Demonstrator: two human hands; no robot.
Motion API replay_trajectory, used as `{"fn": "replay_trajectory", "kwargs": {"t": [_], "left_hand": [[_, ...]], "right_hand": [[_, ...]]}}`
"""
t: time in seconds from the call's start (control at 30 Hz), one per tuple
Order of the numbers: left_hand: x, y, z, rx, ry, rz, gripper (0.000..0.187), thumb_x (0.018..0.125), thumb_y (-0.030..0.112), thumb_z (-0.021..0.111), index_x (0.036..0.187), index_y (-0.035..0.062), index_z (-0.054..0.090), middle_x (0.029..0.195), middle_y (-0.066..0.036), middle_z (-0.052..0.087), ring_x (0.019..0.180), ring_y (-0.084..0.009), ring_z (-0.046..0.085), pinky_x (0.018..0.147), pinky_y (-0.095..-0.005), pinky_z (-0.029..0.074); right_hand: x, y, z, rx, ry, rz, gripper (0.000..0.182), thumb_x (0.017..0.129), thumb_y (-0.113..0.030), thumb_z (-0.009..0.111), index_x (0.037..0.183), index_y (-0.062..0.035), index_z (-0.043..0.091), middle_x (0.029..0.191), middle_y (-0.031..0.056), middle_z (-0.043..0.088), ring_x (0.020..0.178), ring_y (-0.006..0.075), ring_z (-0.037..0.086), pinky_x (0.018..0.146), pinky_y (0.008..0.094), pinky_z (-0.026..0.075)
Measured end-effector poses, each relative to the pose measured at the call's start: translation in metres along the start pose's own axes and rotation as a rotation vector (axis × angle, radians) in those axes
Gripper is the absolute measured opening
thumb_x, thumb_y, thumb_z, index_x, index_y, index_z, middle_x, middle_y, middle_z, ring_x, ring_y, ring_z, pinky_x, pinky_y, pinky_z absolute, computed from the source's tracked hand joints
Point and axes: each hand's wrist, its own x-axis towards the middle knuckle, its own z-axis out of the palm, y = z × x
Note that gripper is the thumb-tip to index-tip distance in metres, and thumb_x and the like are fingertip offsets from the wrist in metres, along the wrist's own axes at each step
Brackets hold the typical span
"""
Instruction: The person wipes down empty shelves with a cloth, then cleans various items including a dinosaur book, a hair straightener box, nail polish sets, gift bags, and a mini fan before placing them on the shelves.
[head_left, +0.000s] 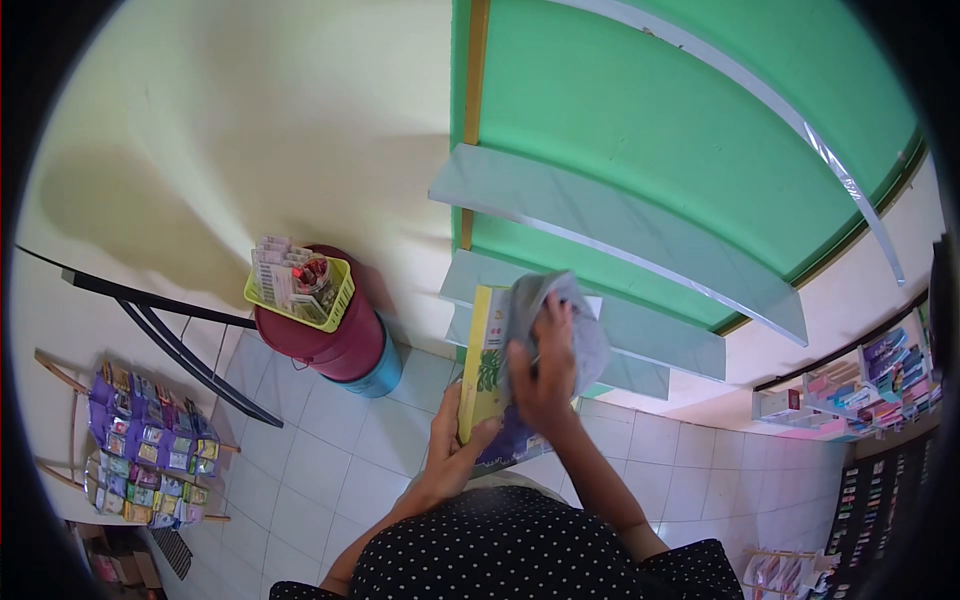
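In front of my body is a box (485, 405) with a yellow side, a green leaf print and a purple lower part. My left hand (452, 450) grips its lower left edge, thumb toward the front. A crumpled grey cloth (590, 350) lies against the box and covers much of its face. My right hand (545, 375) holds this cloth against the box, fingers bent over the fabric. The covered part of the box is hidden from me.
Glass shelves (600, 220) are mounted on a green wall ahead. Left of them, a yellow-green basket (335, 318) of packets sits on a maroon bucket (320, 345). A purple display rack (150, 440) stands at the far left, and stocked shelves (850, 385) are on the right.
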Motion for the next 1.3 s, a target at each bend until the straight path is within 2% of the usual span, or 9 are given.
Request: {"fn": "replay_trajectory", "kwargs": {"t": [0.37,0.47,0.53,0.63,0.83,0.93,1.03,1.27,1.3], "left_hand": [[0.000,0.005,-0.006,-0.076,0.082,-0.030,0.035,0.078,0.009,0.051,0.108,-0.0006,0.036,0.095,-0.008,0.049,0.086,-0.0103,0.046,0.077,-0.0227,0.038],[0.004,0.002,-0.016,-0.156,0.109,0.049,0.040,0.077,0.012,0.053,0.110,-0.0018,0.035,0.096,-0.009,0.049,0.089,-0.0124,0.047,0.078,-0.0242,0.038],[0.006,0.000,-0.024,-0.178,0.098,0.053,0.041,0.078,0.014,0.053,0.111,-0.0019,0.034,0.098,-0.010,0.049,0.092,-0.0131,0.046,0.079,-0.0249,0.037],[0.013,-0.010,-0.025,-0.095,0.166,0.053,0.043,0.080,0.020,0.050,0.113,-0.0018,0.033,0.102,-0.012,0.046,0.097,-0.0141,0.043,0.082,-0.0257,0.035],[0.045,-0.076,-0.038,-0.269,0.259,-0.307,0.056,0.084,0.043,0.038,0.119,0.0003,0.032,0.114,-0.010,0.041,0.106,-0.0156,0.036,0.090,-0.0274,0.027],[0.041,-0.106,-0.034,-0.461,0.075,-0.407,0.056,0.084,0.043,0.038,0.120,0.0004,0.031,0.115,-0.009,0.040,0.107,-0.0157,0.036,0.091,-0.0277,0.027],[0.032,-0.108,-0.023,-0.432,-0.082,-0.415,0.057,0.084,0.043,0.038,0.121,0.0005,0.029,0.116,-0.009,0.039,0.108,-0.0159,0.035,0.091,-0.0281,0.026],[0.024,-0.102,-0.013,-0.299,-0.249,-0.377,0.059,0.083,0.043,0.039,0.123,0.0007,0.026,0.120,-0.008,0.036,0.110,-0.0161,0.033,0.092,-0.0289,0.025],[0.024,-0.101,-0.013,-0.281,-0.263,-0.371,0.060,0.083,0.043,0.039,0.124,0.0007,0.026,0.120,-0.008,0.036,0.110,-0.0162,0.033,0.092,-0.0290,0.025]], "right_hand": [[-0.016,0.024,-0.002,-0.070,-0.045,-0.172,0.011,0.071,-0.006,0.049,0.078,0.0010,0.053,0.091,0.0197,0.052,0.110,0.0380,0.038,0.091,0.0526,0.022],[-0.012,0.046,-0.011,0.074,0.205,0.128,0.017,0.075,-0.014,0.051,0.085,0.0000,0.054,0.085,0.0160,0.054,0.104,0.0314,0.045,0.086,0.0413,0.034],[-0.022,0.051,-0.017,1.006,0.179,0.845,0.028,0.078,-0.022,0.053,0.096,-0.0002,0.051,0.082,0.0123,0.055,0.096,0.0241,0.050,0.078,0.0304,0.041],[-0.033,0.041,-0.028,1.535,0.120,1.040,0.040,0.079,-0.026,0.051,0.110,-0.0034,0.042,0.101,0.0106,0.053,0.086,0.0193,0.054,0.075,0.0291,0.045],[-0.060,-0.012,-0.022,0.950,-0.312,0.697,0.034,0.078,-0.024,0.051,0.099,0.0019,0.049,0.095,0.0140,0.055,0.083,0.0205,0.056,0.074,0.0288,0.044],[-0.062,-0.028,0.000,0.587,-0.576,-0.069,0.031,0.077,-0.020,0.050,0.096,0.0052,0.050,0.126,0.0242,0.029,0.122,0.0357,0.019,0.098,0.0406,0.017],[-0.040,-0.027,0.015,0.378,-0.422,-0.291,0.032,0.078,-0.015,0.047,0.101,0.0060,0.048,0.127,0.0233,0.027,0.122,0.0373,0.016,0.098,0.0427,0.014],[-0.041,-0.027,0.018,0.531,-0.194,0.219,0.038,0.074,-0.015,0.048,0.104,0.0087,0.047,0.125,0.0243,0.030,0.121,0.0391,0.019,0.097,0.0455,0.014],[-0.057,-0.031,0.015,0.526,-0.193,0.071,0.036,0.072,-0.015,0.050,0.100,0.0075,0.049,0.123,0.0240,0.033,0.119,0.0405,0.022,0.097,0.0470,0.016]]}}
